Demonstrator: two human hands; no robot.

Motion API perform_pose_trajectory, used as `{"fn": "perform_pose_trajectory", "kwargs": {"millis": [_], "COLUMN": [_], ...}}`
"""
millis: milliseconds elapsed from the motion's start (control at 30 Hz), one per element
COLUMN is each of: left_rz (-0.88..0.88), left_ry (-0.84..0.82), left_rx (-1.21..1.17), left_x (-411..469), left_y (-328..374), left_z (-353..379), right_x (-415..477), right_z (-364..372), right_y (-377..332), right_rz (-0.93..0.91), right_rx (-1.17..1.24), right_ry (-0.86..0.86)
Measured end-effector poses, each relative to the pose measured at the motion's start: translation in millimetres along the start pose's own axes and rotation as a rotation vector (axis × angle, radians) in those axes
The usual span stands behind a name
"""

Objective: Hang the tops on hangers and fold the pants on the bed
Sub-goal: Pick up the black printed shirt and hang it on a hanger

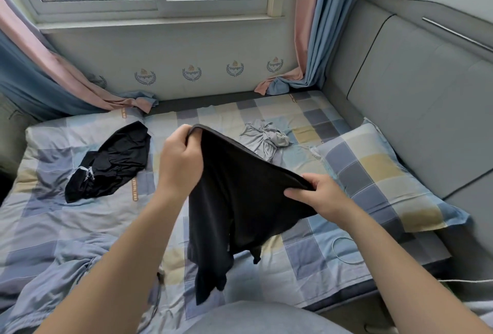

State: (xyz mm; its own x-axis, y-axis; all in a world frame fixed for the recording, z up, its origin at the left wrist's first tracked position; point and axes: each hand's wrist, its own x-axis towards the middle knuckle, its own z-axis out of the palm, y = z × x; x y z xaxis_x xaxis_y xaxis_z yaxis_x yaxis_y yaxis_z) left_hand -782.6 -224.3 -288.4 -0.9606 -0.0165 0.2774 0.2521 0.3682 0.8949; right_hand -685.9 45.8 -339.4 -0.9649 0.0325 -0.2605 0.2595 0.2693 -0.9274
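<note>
A person's left hand (181, 158) and right hand (321, 195) each grip one end of the banded edge of a black garment (240, 205). It hangs stretched between them above the checked bed (306, 261), left of the pillow (386, 179). A crumpled grey garment (266, 138) lies just left of the pillow, and a second dark garment (112, 162) lies farther left.

Bed (53, 227) in view, checked cover in blue, grey and yellow. Left of my left hand (181, 162), a crumpled black garment (112, 162). Beyond my right hand (317, 195), a bunched grey garment (264, 138). To that hand's right, a matching pillow (378, 173).
</note>
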Motion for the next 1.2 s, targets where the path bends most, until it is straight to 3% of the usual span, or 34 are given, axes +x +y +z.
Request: {"fn": "perform_pose_trajectory", "kwargs": {"millis": [133,267,400,500,667,800,933,1100,1200], "left_rz": [-0.096,-0.231,-0.165,-0.101,-0.194,-0.237,-0.252,-0.192,-0.193], "left_ry": [-0.051,-0.287,-0.48,-0.647,-0.75,-0.692,-0.52,-0.239,-0.201], "left_rx": [0.091,0.255,0.103,-0.01,-0.017,0.144,0.145,0.104,0.039], "left_x": [11,-4,-34,-55,-81,-93,-97,-81,-67], "left_y": [-18,-23,-15,-9,-9,-26,-49,-65,-65], "left_z": [-9,5,25,39,71,90,85,53,36], "right_x": [-3,5,13,13,7,6,11,22,31], "right_z": [9,16,25,26,26,25,20,9,6], "right_y": [-37,-64,-77,-82,-90,-101,-105,-91,-83], "right_rz": [-0.097,-0.084,-0.048,0.009,-0.012,-0.096,-0.133,0.02,0.126], "right_rx": [0.145,0.344,0.382,0.451,0.523,0.573,0.587,0.701,0.771], "right_ry": [-0.056,-0.044,0.102,0.119,0.107,0.147,0.283,0.459,0.466]}}
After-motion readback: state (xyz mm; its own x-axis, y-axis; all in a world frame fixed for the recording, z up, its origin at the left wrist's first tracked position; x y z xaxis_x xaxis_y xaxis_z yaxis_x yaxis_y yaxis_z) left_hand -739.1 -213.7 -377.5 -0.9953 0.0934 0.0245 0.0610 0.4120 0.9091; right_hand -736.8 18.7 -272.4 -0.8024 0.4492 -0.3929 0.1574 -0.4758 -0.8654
